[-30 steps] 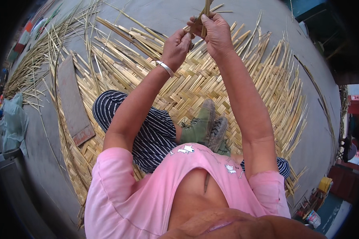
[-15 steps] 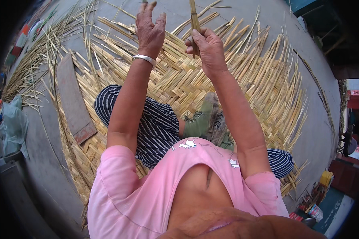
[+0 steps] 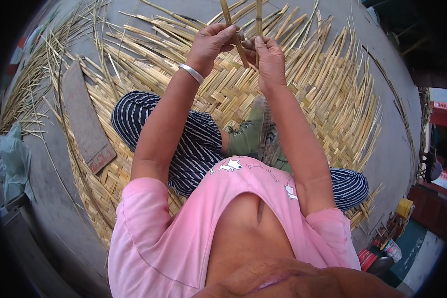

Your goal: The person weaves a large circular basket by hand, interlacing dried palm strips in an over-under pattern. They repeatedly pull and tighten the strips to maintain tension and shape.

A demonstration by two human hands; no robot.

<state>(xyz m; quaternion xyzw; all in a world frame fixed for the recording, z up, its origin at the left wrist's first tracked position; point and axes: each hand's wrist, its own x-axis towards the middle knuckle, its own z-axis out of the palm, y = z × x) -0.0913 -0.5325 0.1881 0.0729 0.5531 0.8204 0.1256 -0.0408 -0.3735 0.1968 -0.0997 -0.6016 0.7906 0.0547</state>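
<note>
At the top of the view both my hands are raised over the woven mat, made of flat, pale yellow strips that look like split reed or cane. My left hand, with a silver bangle on the wrist, pinches a flat reed strip that slants up and leaves the frame. Close beside it, my right hand grips another reed strip, which stands nearly upright. The fingertips of the two hands almost meet; whether they touch is hard to tell. The strips' upper ends are out of view.
I sit cross-legged on the mat, green shoe in front of me. A worn board lies on the mat at left. Loose thin strips are heaped at far left, above a pale plastic bag. Several household items stand at right.
My left hand, open and apart before, has moved right to my right hand and now pinches a strip. Two separate strips now show. My right hand has shifted slightly.
</note>
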